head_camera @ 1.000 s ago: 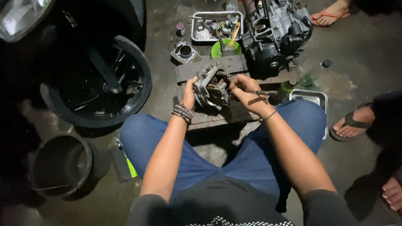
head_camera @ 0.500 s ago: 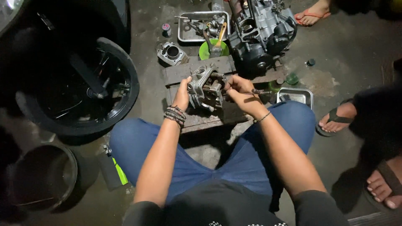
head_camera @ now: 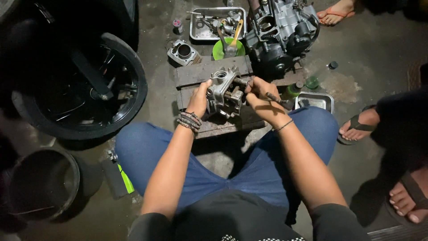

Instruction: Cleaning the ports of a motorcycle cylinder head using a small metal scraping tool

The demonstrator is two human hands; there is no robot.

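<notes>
On the worn wooden block (head_camera: 196,76) we still steady the grey cast-metal cylinder head (head_camera: 223,91), left hand (head_camera: 199,99) clasping its side, right hand (head_camera: 261,99) closed round a thin metal tool (head_camera: 273,97), grip unchanged as our view drew closer.

Dim light falls on a stained concrete floor (head_camera: 383,53); left of the wooden block (head_camera: 196,73) lies a black wheel (head_camera: 89,85), beyond it a metal tray (head_camera: 196,31), nearer left a dark bucket (head_camera: 42,185)

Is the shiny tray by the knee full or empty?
Empty. The tray shows only bare shiny metal inside, though the right hand covers its left edge.
</notes>
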